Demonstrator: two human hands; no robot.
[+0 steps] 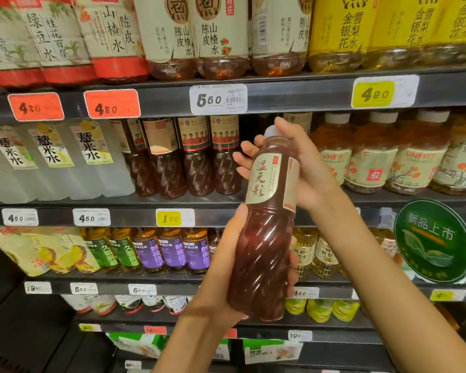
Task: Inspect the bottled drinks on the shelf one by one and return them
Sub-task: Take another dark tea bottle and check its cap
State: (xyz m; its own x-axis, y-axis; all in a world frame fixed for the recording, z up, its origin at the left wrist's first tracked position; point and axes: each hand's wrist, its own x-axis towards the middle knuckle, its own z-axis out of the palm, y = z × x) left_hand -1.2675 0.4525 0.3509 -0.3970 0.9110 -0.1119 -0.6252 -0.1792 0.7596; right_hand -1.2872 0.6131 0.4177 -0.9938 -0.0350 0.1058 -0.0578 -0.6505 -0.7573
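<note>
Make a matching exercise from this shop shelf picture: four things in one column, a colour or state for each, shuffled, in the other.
Things:
1. bottle in hand
2. round sign
3. 1.00 price tag
4. 4.20 price tag

Descriptions:
A. red
B. held by both hands, off the shelf
C. green
D. yellow

Pairs: 1-B, 2-C, 3-D, 4-A

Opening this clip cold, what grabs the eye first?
A dark red bottled drink held up mid-frame, the left hand gripping its lower body, the right hand around its upper part near the cap. Behind it, matching bottles stand on the middle shelf beside a gap.
</note>
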